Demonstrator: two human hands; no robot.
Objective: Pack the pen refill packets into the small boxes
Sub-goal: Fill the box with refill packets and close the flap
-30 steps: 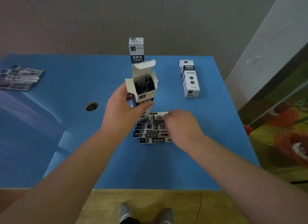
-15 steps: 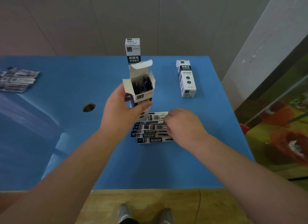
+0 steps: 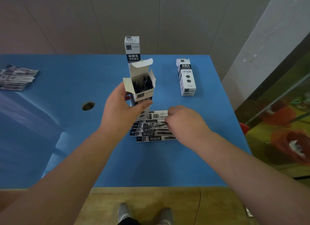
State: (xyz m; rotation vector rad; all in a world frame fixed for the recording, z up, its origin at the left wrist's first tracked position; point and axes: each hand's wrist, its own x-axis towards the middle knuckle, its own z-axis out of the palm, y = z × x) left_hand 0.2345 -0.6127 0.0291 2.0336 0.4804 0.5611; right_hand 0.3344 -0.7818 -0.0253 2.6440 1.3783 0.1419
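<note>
So my left hand (image 3: pixel 120 110) grips the open box (image 3: pixel 140 90) upright, mouth up so packets drop straight in, while my right hand (image 3: pixel 182 122) reaches the packets (image 3: pixel 151 129) fanned on the table (image 3: pixel 67 124), fingertips curled onto one, pinch hidden.

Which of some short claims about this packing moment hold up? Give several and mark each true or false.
1. The left hand holds the open box upright. True.
2. The open box is empty. False: dark refills show inside it.
3. The right hand is on the fanned packets. True.
4. The closed box on the right stands upright. False: it lies flat on the blue table.
5. More packets lie at the table's far left. True.
</note>
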